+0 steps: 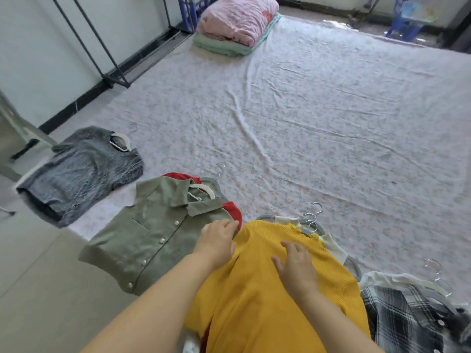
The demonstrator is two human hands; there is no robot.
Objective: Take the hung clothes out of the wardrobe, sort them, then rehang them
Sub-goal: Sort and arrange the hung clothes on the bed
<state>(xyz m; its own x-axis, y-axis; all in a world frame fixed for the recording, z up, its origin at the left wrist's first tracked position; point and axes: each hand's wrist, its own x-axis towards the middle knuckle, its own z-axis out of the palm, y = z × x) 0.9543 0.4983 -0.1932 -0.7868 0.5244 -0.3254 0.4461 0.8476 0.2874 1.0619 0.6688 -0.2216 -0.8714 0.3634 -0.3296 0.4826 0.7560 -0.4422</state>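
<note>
A yellow knit top (257,296) on a grey hanger lies at the bed's near edge, over a cream garment (331,247). My right hand (297,267) rests flat on its chest. My left hand (218,242) holds the yellow top's left shoulder edge, fingers curled at the fabric. To the left lies an olive button shirt (153,235) on a white hanger, over a red garment (230,208). Further left a grey knit top (79,171) lies on a white hanger. A black-and-white plaid shirt (410,319) lies at the lower right.
The bed sheet (318,123) is pale and floral, with folded pink and green blankets (235,24) at its far end. A black clothes rack frame (102,59) stands by the left wall. A blue plastic chair (407,24) is at the far right.
</note>
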